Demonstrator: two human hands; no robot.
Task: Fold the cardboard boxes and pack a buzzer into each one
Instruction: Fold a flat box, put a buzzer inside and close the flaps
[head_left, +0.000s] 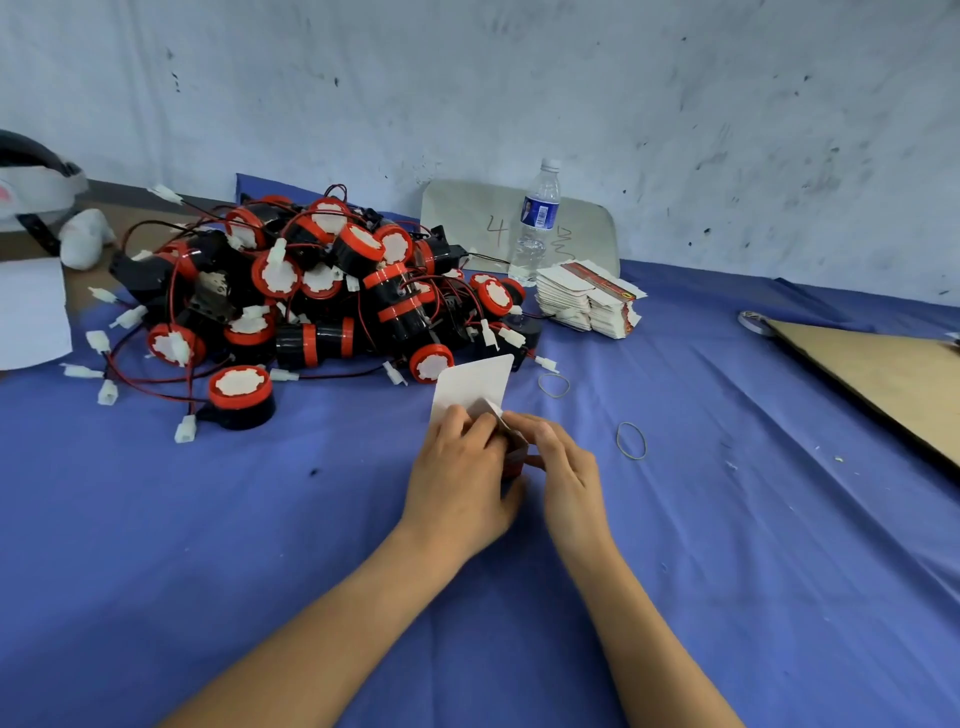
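Two bare hands meet low over a blue cloth, both closed on one partly folded cardboard box. The left hand curls its fingers over the near side of the box. The right hand pinches the opposite edge, and the two sets of fingertips nearly touch. One white flap of the box stands up just beyond the left hand's knuckles, tilted away from the person. A strip of red print shows in the gap between the palms.

Beyond and to the left of the left hand lies a heap of buzzers. They are black with red rims and white faces, tangled in red and black wires that end in white plugs. A single buzzer sits apart from the heap, face up, well to the left of the left hand.

Beyond the right hand, a stack of flat boxes rests on the cloth, with a water bottle upright just behind it. Two rubber bands lie loose near the right hand: one rubber band just beyond it and another rubber band to its right. Far to the right, a brown cardboard sheet lies flat with a tape roll at its far corner.
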